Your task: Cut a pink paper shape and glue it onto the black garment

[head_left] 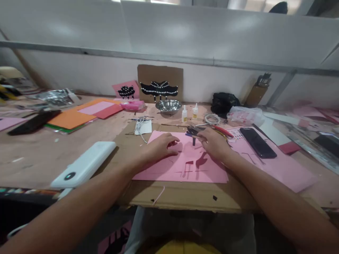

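Observation:
My left hand (164,145) hovers at or rests on the left side of a pink sheet (164,173), its curved fingers apart and nothing between them. Near the sheet's upper right, my right hand (214,144) has its fingers bent together beside a dark slim piece (194,141) and a dark bundle; what they grip is too small to make out. Dark cutout shapes (201,160) and drawn lines show on the pink sheet. Under it lies a brown cardboard sheet (180,197).
Behind the sheet stand two small glue bottles (184,115) and a steel bowl (168,106). A black phone (257,142) lies to the right, a white power bank (84,164) to the left. Pearl-studded black cutouts (159,89) lean at the wall. Orange sheets (71,116) lie further left.

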Available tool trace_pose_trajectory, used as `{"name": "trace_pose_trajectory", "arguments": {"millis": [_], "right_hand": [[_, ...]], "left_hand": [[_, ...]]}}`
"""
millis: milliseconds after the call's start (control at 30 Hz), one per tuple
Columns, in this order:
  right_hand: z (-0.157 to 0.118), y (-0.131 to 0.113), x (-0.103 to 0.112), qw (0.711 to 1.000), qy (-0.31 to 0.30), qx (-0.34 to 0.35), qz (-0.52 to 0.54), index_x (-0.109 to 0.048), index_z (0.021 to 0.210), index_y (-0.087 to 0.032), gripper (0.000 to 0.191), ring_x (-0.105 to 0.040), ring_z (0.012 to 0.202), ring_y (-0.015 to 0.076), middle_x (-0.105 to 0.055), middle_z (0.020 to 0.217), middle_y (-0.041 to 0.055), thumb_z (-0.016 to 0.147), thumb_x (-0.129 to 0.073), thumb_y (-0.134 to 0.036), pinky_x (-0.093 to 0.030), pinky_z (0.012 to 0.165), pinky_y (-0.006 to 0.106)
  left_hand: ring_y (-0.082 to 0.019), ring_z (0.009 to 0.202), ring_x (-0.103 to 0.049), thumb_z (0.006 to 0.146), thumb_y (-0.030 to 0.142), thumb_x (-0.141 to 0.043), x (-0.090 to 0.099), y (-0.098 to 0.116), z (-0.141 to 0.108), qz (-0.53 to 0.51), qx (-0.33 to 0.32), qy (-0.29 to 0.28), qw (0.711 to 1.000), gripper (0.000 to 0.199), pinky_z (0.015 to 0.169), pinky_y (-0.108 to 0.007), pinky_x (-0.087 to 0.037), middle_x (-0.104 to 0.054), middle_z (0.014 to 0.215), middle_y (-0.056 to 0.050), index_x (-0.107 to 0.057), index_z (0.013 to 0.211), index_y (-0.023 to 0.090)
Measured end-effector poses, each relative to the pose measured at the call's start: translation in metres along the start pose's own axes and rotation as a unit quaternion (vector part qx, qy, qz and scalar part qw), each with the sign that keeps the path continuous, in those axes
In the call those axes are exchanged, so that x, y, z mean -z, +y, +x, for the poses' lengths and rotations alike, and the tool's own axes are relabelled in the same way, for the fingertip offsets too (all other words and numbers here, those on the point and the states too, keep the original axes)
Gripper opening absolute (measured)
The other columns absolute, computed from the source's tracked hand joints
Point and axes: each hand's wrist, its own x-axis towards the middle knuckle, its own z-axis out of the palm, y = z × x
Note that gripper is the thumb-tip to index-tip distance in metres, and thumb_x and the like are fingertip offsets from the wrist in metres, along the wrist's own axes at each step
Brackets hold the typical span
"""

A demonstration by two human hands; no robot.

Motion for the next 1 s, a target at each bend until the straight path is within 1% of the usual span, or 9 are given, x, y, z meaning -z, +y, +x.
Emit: {"name": "trace_pose_trajectory", "arguments": {"millis": [67, 133, 233, 400, 500, 600, 700, 867, 1000], "right_hand": [[-0.002, -0.007, 0.001, 0.999, -0.012, 0.030, 0.025, -0.072, 0.109, -0.021, 0.026, -0.061, 0.103, 0.0200, -0.066, 0.116, 0.0087, 0.097, -0.050, -0.020, -0.045, 0.088, 0.029], [-0.003, -0.012, 0.001, 0.997, -0.030, 0.051, 0.046, -0.073, 0.108, -0.019, 0.026, -0.060, 0.103, 0.0188, -0.066, 0.115, 0.0092, 0.098, -0.049, -0.019, -0.044, 0.090, 0.029], [-0.002, -0.015, -0.001, 0.996, -0.038, 0.060, 0.063, -0.073, 0.103, -0.017, 0.024, -0.060, 0.100, 0.0179, -0.066, 0.112, 0.0096, 0.098, -0.050, -0.019, -0.043, 0.090, 0.029], [-0.005, -0.012, -0.001, 0.995, -0.060, 0.063, 0.050, -0.072, 0.095, -0.019, 0.022, -0.059, 0.091, 0.0171, -0.066, 0.099, 0.0067, 0.099, -0.052, -0.027, -0.042, 0.084, 0.029], [-0.009, -0.013, 0.001, 0.995, -0.075, 0.060, 0.022, -0.071, 0.095, -0.019, 0.020, -0.059, 0.090, 0.0178, -0.066, 0.100, 0.0067, 0.097, -0.054, -0.031, -0.040, 0.082, 0.029], [-0.010, -0.014, 0.002, 0.996, -0.081, 0.041, 0.007, -0.071, 0.098, -0.019, 0.019, -0.059, 0.090, 0.0185, -0.066, 0.102, 0.0077, 0.096, -0.055, -0.029, -0.040, 0.081, 0.029], [-0.010, -0.013, 0.001, 0.997, -0.071, 0.024, 0.012, -0.072, 0.098, -0.019, 0.018, -0.059, 0.090, 0.0187, -0.067, 0.102, 0.0079, 0.096, -0.055, -0.026, -0.041, 0.080, 0.029], [-0.009, -0.010, -0.001, 0.999, -0.032, 0.017, 0.023, -0.072, 0.095, -0.020, 0.018, -0.059, 0.093, 0.0192, -0.067, 0.103, 0.0072, 0.095, -0.055, -0.026, -0.041, 0.081, 0.029], [-0.011, -0.010, 0.000, 0.999, -0.013, 0.020, 0.026, -0.071, 0.092, -0.020, 0.017, -0.059, 0.091, 0.0182, -0.067, 0.104, 0.0067, 0.094, -0.055, -0.022, -0.041, 0.081, 0.029]], "left_hand": [[-0.023, 0.092, -0.062, 0.080, 0.045, -0.069, 0.001, 0.001, 0.001, -0.010, 0.001, -0.015, 1.000, 0.030, 0.076, -0.033, -0.046, -0.070, 0.102, -0.005, -0.067, 0.100, 0.023], [-0.020, 0.076, -0.058, 0.079, 0.041, -0.068, 0.001, 0.004, 0.002, -0.017, 0.001, -0.037, 0.999, 0.020, 0.064, -0.031, -0.041, -0.065, 0.082, -0.002, -0.063, 0.084, 0.022], [-0.017, 0.065, -0.050, 0.078, 0.037, -0.066, 0.002, 0.007, 0.003, -0.034, -0.001, -0.054, 0.998, 0.020, 0.058, -0.029, -0.034, -0.056, 0.071, 0.000, -0.055, 0.073, 0.021], [-0.017, 0.066, -0.051, 0.079, 0.038, -0.066, 0.004, 0.008, 0.004, -0.036, -0.016, -0.047, 0.998, 0.022, 0.059, -0.029, -0.035, -0.058, 0.072, 0.000, -0.052, 0.073, 0.022], [-0.018, 0.069, -0.055, 0.080, 0.040, -0.065, 0.005, 0.004, 0.003, -0.021, -0.011, -0.032, 0.999, 0.019, 0.061, -0.029, -0.036, -0.062, 0.076, 0.000, -0.057, 0.077, 0.022], [-0.019, 0.073, -0.058, 0.082, 0.043, -0.064, 0.004, 0.001, 0.002, -0.006, -0.003, -0.014, 1.000, 0.021, 0.063, -0.030, -0.039, -0.066, 0.081, -0.002, -0.064, 0.083, 0.022], [-0.020, 0.077, -0.061, 0.083, 0.044, -0.063, 0.003, 0.000, 0.001, -0.005, 0.007, -0.002, 1.000, 0.023, 0.066, -0.031, -0.042, -0.069, 0.087, -0.003, -0.067, 0.088, 0.022], [-0.023, 0.091, -0.064, 0.081, 0.040, -0.065, 0.000, 0.000, 0.001, -0.023, 0.010, 0.015, 1.000, 0.023, 0.078, -0.034, -0.047, -0.073, 0.100, -0.006, -0.071, 0.096, 0.023], [-0.022, 0.083, -0.064, 0.084, 0.042, -0.062, 0.000, 0.002, 0.001, -0.026, 0.006, 0.011, 1.000, 0.022, 0.075, -0.033, -0.047, -0.073, 0.092, -0.006, -0.072, 0.087, 0.022]]}}
